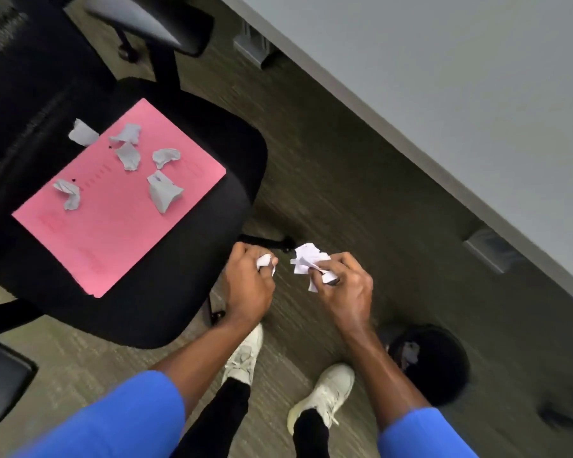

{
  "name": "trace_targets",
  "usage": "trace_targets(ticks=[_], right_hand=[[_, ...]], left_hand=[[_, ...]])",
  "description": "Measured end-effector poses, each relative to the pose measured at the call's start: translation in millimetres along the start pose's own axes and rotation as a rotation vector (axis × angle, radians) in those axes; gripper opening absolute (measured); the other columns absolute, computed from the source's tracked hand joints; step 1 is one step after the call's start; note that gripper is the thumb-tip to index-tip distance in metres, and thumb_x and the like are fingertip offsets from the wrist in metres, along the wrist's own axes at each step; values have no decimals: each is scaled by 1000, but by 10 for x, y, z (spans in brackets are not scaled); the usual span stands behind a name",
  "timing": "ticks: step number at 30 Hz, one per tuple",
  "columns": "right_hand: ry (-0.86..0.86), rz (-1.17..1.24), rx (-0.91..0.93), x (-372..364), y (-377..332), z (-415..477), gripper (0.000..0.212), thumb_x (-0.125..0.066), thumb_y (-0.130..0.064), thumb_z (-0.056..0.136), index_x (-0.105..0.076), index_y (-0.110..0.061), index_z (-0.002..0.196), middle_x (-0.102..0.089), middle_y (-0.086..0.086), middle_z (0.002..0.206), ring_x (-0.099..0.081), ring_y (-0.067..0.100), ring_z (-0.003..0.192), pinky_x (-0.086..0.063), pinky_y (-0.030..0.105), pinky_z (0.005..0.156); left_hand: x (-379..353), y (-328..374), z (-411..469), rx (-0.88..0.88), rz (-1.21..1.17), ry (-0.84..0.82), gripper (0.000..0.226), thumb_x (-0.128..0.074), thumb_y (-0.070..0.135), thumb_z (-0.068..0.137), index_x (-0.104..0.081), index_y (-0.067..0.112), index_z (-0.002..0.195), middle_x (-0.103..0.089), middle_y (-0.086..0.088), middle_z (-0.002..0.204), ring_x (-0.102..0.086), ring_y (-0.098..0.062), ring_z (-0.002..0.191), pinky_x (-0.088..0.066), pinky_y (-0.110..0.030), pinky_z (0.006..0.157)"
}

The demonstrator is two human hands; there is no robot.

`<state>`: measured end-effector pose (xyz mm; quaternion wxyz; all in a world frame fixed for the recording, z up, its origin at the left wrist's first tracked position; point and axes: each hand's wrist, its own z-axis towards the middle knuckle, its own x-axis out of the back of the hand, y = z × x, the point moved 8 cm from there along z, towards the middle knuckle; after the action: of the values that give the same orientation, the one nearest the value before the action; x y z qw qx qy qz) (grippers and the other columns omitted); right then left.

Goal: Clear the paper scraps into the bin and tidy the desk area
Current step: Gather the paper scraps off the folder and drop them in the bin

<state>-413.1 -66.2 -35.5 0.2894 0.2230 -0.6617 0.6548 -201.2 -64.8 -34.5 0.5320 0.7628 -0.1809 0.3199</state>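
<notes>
My left hand (250,280) is closed around a small white paper scrap (265,260). Close to its right, my right hand (343,284) grips a bunch of crumpled white scraps (306,257); the two hands are a little apart, over the carpet. Several more torn scraps (129,155) lie on a pink folder (113,226), which rests flat on the black office chair seat (186,299) at the left. One scrap (81,133) sits off the folder's far edge on the seat. A black round bin (444,365) stands on the floor at lower right, holding some paper.
A grey desk (444,77) runs diagonally across the upper right, with metal brackets (487,251) under its edge. The chair's armrests (153,18) and base legs (265,241) stick out. My feet in white shoes (328,391) stand on the carpet between chair and bin.
</notes>
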Motion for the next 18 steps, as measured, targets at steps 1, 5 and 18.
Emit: trace_targets(ticks=[1,5,18], right_hand=[[12,-8,-28,80,131,-80,14,-90,-9,79,-85,-14,91,-71,0,86,-64,5,72,-43,2,69],[59,-76,-175,423,676,-447,15,-90,-13,81,-86,-15,94,-75,5,81,-70,18,65,-57,21,70],[201,-189,-568,1461,2355,-1854,18,-92,-10,75,-86,-9,93,-82,17,94,-79,33,79,-62,38,76]], left_hand=[[-141,63,-61,-19,19,-20,7,-73,4,93,-78,7,90,-64,-8,101,-64,-19,88,-40,-20,81],[-761,291,-308,-78,62,-142,5,-73,6,94,-78,6,94,-65,-10,104,-67,-27,94,-52,-37,91],[-2613,870,-1461,-196,229,-497,22,-68,7,92,-80,9,111,-79,-14,114,-71,-33,111,-51,-35,99]])
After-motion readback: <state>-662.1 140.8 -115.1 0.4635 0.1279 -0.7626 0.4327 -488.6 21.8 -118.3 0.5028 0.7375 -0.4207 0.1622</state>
